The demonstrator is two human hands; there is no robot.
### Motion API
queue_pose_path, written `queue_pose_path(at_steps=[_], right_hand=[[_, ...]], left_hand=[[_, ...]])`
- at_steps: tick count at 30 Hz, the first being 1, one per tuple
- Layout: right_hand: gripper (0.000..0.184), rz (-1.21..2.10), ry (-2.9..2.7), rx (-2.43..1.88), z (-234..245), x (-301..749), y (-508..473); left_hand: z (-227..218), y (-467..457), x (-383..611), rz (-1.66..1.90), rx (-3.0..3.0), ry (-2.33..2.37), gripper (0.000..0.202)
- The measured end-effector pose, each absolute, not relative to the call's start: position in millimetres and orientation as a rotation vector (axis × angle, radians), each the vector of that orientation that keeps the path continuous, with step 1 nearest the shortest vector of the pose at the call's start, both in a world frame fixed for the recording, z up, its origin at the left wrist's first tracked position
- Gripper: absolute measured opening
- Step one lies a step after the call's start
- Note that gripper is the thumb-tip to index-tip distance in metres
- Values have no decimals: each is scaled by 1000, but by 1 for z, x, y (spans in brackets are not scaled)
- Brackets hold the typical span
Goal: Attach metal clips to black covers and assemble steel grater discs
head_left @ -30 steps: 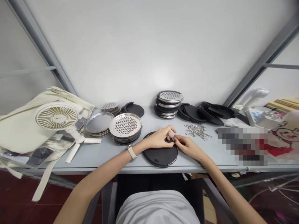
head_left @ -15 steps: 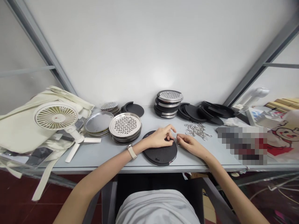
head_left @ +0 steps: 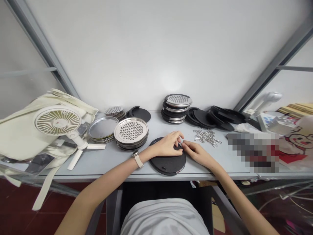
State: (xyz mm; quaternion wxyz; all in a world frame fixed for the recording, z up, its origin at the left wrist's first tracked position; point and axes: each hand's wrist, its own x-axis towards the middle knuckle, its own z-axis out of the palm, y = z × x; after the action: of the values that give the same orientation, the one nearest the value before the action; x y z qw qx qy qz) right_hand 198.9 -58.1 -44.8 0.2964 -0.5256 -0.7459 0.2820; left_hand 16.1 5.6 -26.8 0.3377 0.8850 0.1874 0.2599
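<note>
A round black disc lies flat near the front edge of the grey table. My left hand rests on the disc's far rim, fingers curled and pressing there. My right hand meets it from the right, fingertips pinched on a small metal clip at the same rim spot. A loose pile of metal clips lies just beyond my right hand.
Stacked perforated steel plates and a plain steel pan sit left of the disc. A stack of assembled discs and loose black discs stand at the back. A white fan on a cream bag is at the left.
My right hand drew slightly away from the disc's rim half a second ago and has now come back against my left fingers. The disc barely shifted.
</note>
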Motion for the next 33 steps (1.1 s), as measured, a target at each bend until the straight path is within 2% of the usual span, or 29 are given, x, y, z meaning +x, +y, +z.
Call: queue_pose_path(at_steps=[9, 19, 33], right_hand=[[43, 741, -2024, -1420, -49, 203, -58], [39, 595, -2038, -1456, -48, 195, -57], [37, 518, -2044, -1426, -47, 196, -65]], left_hand=[[-27, 6, 16, 602, 2343, 460, 44], [-15, -4, 12, 639, 2504, 423, 27], [-15, -6, 13, 670, 2592, 370, 25]])
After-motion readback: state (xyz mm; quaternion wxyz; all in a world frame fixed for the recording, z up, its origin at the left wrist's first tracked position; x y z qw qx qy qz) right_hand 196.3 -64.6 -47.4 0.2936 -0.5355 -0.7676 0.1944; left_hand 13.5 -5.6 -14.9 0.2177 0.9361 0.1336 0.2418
